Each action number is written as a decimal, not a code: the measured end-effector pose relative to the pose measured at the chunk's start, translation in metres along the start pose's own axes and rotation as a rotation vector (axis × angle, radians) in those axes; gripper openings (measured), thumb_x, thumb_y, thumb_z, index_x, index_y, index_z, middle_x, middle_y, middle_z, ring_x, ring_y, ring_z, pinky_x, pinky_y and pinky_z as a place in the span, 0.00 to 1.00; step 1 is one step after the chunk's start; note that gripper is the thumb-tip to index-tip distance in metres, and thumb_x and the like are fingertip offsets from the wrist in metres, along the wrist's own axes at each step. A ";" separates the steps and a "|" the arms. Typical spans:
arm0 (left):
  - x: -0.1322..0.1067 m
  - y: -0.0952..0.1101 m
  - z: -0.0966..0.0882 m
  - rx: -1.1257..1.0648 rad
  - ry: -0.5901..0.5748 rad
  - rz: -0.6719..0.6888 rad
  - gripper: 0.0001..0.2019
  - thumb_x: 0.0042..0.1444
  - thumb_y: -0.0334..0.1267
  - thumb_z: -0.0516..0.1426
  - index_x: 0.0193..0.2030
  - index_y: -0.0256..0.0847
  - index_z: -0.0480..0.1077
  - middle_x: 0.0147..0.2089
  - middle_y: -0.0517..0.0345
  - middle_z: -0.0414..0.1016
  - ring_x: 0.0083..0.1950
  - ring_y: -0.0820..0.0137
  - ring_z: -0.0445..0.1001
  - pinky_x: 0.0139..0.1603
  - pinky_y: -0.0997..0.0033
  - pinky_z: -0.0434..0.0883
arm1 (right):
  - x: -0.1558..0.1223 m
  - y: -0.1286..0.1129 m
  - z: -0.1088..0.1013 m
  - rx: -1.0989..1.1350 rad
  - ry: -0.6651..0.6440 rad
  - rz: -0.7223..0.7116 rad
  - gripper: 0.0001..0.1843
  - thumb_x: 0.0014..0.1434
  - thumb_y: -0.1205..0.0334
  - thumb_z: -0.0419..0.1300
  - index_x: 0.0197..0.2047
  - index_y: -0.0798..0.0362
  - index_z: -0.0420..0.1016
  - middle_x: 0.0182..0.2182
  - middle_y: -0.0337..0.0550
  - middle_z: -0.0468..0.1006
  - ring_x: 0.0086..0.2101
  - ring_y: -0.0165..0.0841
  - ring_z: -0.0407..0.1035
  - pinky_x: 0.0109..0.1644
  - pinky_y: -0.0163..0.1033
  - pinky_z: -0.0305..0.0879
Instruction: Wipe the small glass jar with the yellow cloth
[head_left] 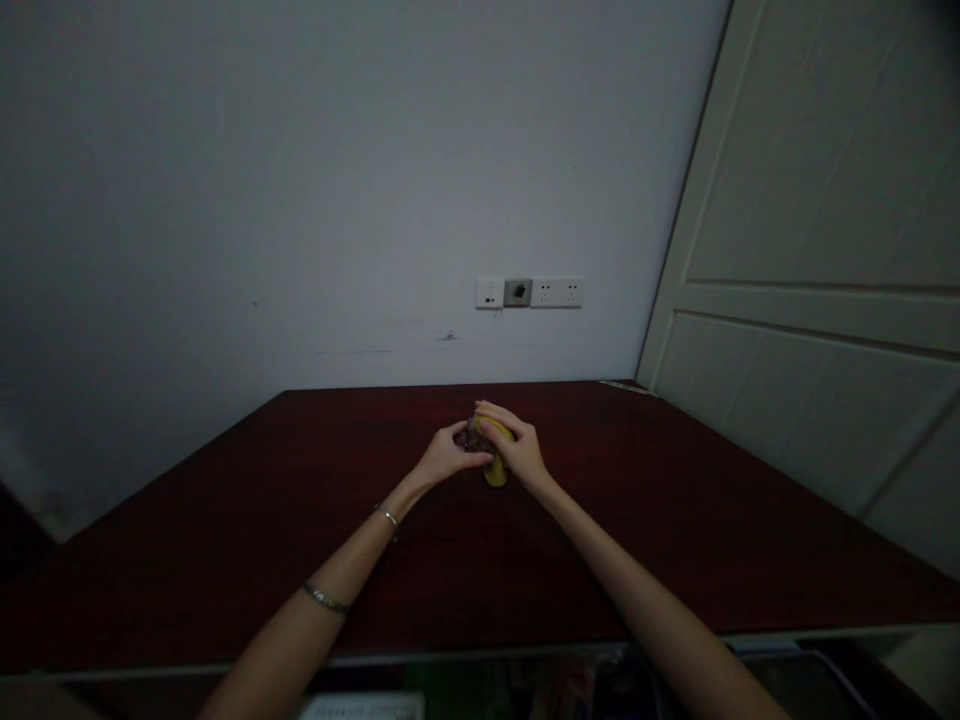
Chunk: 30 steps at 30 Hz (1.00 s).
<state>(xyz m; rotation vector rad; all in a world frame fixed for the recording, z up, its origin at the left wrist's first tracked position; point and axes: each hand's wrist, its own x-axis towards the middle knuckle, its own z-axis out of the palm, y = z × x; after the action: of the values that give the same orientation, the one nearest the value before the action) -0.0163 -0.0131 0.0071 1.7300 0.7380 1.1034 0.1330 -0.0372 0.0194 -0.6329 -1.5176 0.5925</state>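
Over the middle of the dark red table (360,590), my two hands meet. My left hand (444,457) curls its fingers and thumb around a small see-through object (472,438), perhaps glass, whose exact kind is hard to make out in the dim light. A yellow cloth (496,473) is gripped in my right hand (523,452) and pressed against the right side of that object. The lower end of the cloth hangs beneath the fingers. Much of both things is hidden by my hands.
A pale wall with a row of sockets (556,292) rises behind the table. On the right stands a white panelled door (817,220). Below the near table edge are a white box-like item (364,706) and a dark tray-like thing (806,685).
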 end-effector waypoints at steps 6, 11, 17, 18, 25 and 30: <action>-0.004 0.007 0.002 -0.064 -0.054 -0.106 0.29 0.38 0.41 0.66 0.48 0.32 0.65 0.32 0.56 0.73 0.22 0.76 0.69 0.17 0.78 0.68 | 0.000 0.005 -0.008 0.092 0.034 0.136 0.17 0.52 0.52 0.59 0.44 0.49 0.76 0.48 0.45 0.75 0.49 0.41 0.68 0.56 0.49 0.61; -0.004 0.004 0.000 -0.106 -0.036 -0.116 0.29 0.40 0.45 0.64 0.48 0.32 0.66 0.32 0.56 0.73 0.19 0.77 0.68 0.16 0.76 0.69 | -0.006 -0.009 -0.003 -0.007 -0.086 -0.092 0.12 0.53 0.57 0.60 0.41 0.46 0.77 0.50 0.42 0.73 0.55 0.38 0.61 0.60 0.47 0.55; -0.005 0.000 -0.002 -0.117 -0.073 -0.114 0.30 0.39 0.44 0.65 0.48 0.32 0.65 0.30 0.58 0.73 0.16 0.77 0.68 0.16 0.75 0.70 | 0.000 0.004 -0.005 0.039 0.000 0.035 0.16 0.53 0.54 0.59 0.44 0.49 0.76 0.48 0.44 0.74 0.51 0.39 0.67 0.58 0.48 0.58; -0.005 -0.001 -0.001 -0.122 -0.080 -0.117 0.30 0.38 0.44 0.65 0.47 0.32 0.65 0.29 0.58 0.73 0.16 0.77 0.68 0.16 0.75 0.70 | 0.000 0.006 -0.006 0.049 0.023 0.071 0.16 0.54 0.54 0.58 0.45 0.49 0.76 0.48 0.45 0.75 0.50 0.39 0.68 0.57 0.48 0.59; -0.004 -0.004 -0.001 -0.180 -0.081 -0.091 0.28 0.38 0.49 0.65 0.42 0.31 0.66 0.28 0.58 0.71 0.17 0.74 0.69 0.15 0.73 0.70 | -0.007 -0.005 -0.005 0.020 -0.014 -0.092 0.13 0.54 0.58 0.59 0.44 0.46 0.76 0.51 0.42 0.72 0.53 0.39 0.64 0.60 0.47 0.57; -0.004 0.001 -0.003 -0.113 -0.104 -0.095 0.30 0.36 0.45 0.66 0.45 0.32 0.65 0.30 0.58 0.71 0.19 0.76 0.69 0.18 0.73 0.71 | -0.008 -0.009 -0.005 -0.046 -0.072 -0.159 0.13 0.55 0.60 0.59 0.44 0.45 0.76 0.51 0.42 0.72 0.53 0.39 0.64 0.59 0.48 0.58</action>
<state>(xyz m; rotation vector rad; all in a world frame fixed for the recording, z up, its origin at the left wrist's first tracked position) -0.0211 -0.0156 0.0073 1.6275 0.6739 0.9642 0.1381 -0.0498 0.0204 -0.5247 -1.6361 0.4638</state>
